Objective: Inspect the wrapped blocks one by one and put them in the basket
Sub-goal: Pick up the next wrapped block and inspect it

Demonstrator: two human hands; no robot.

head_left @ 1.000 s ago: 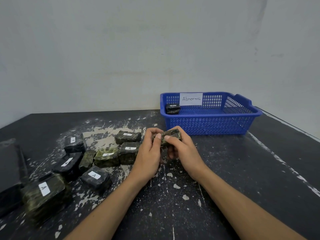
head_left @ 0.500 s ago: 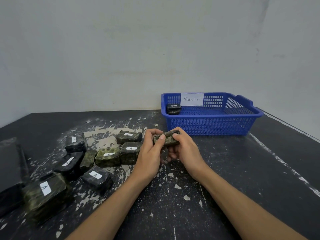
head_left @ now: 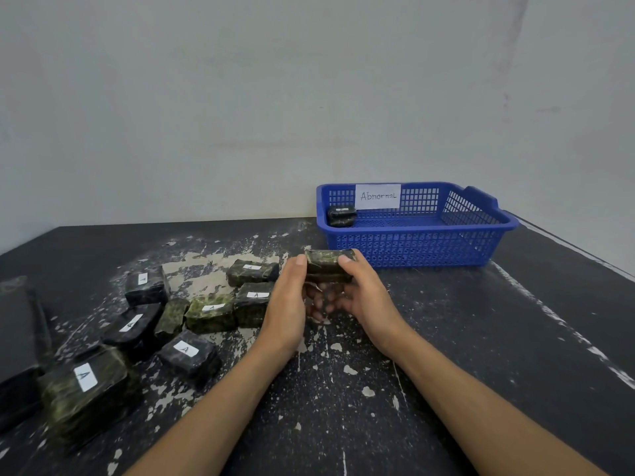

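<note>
A dark green wrapped block (head_left: pixel 326 264) is held above the table between my left hand (head_left: pixel 287 304) and my right hand (head_left: pixel 364 297), thumbs on its top edge, fingers curled underneath. The blue basket (head_left: pixel 419 249) with an "Abnormal" label stands just behind my hands, to the right. One wrapped block (head_left: pixel 341 215) lies in its back left corner. Several more wrapped blocks with white "A" labels lie to the left, among them one (head_left: pixel 252 271) close to my left hand and a big one (head_left: pixel 84 389) at the near left.
The black table (head_left: pixel 481 355) is scratched and flecked with white. A dark flat object (head_left: pixel 17 338) lies at the far left edge. A pale wall rises right behind the table. The table's right edge runs diagonally past the basket.
Both hands have turned the held block, which now sits a little higher with a long side facing me. The other blocks and the basket have not moved.
</note>
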